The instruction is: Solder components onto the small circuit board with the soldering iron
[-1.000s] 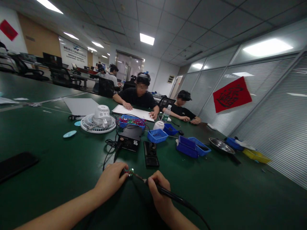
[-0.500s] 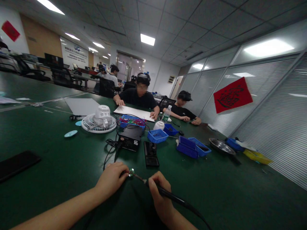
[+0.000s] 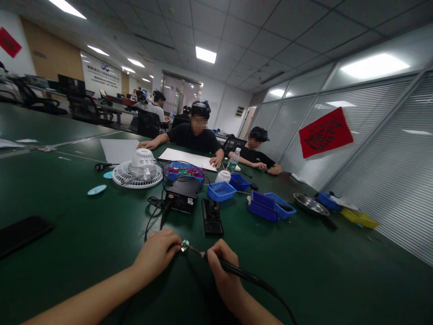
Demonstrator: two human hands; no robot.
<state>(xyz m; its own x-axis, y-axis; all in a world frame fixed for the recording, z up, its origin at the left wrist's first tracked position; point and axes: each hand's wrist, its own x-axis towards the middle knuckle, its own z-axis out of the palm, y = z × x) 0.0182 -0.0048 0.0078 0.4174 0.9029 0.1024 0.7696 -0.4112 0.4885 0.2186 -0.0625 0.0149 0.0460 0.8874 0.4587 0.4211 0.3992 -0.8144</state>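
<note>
Between the fingertips of my left hand is a small green circuit board, pinched at its left side just above the table. My right hand is closed round the black handle of a soldering iron, like a pen. The iron's thin tip points left and meets or nearly meets the board; contact is too small to tell. Its black cord curves down to the bottom edge. Beyond my hands stand a black soldering station box and a black stand.
A white fan part lies at the left behind a phone. Blue bins, one with wires and boards, a water bottle and a metal bowl stand farther back. Two people sit across the green table.
My hands hold nearly the same pose, board and iron still together. Across the table, a person's arm has swung out to the left toward a white sheet, which has shifted slightly.
</note>
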